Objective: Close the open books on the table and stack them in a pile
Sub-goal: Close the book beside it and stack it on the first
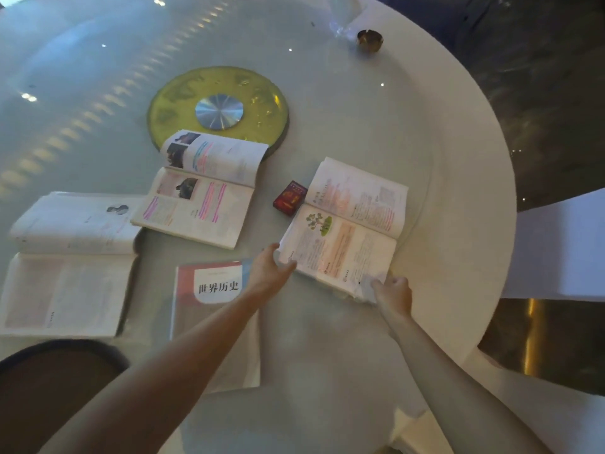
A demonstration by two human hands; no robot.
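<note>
Three open books lie on the round white table (451,198). The right open book (347,224) shows a tree picture; my left hand (271,267) grips its near left corner and my right hand (393,291) pinches its near right corner. A second open book (203,191) with pink highlighting lies in the middle. A third, thick open book (68,260) lies at the left. A closed book (212,309) with a red-and-blue cover lies near me, partly under my left forearm.
A small red box (290,198) sits between the middle and right books. A yellow-green disc with a metal hub (219,108) marks the table's middle. A small dark bowl (370,40) stands far right. A dark chair back (55,385) is at lower left.
</note>
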